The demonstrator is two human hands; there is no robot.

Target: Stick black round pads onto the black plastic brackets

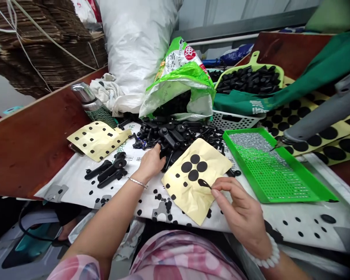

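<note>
My left hand is at the near edge of a pile of black plastic parts, fingers curled. What they hold, if anything, is hidden. In my right hand, thumb and fingertips pinch a small black teardrop-shaped sticker by its thin end. It hovers over a creased yellow backing sheet, which bears several large and small black dots. Left of my left forearm, several black handle-like parts lie side by side. A second dotted yellow sheet lies behind them.
A green perforated tray with small silvery pieces stands right, beneath a grey power tool. Behind are an open green-white bag, a yellow-green scoop basket of black parts, and a metal flask. A wooden board borders the left.
</note>
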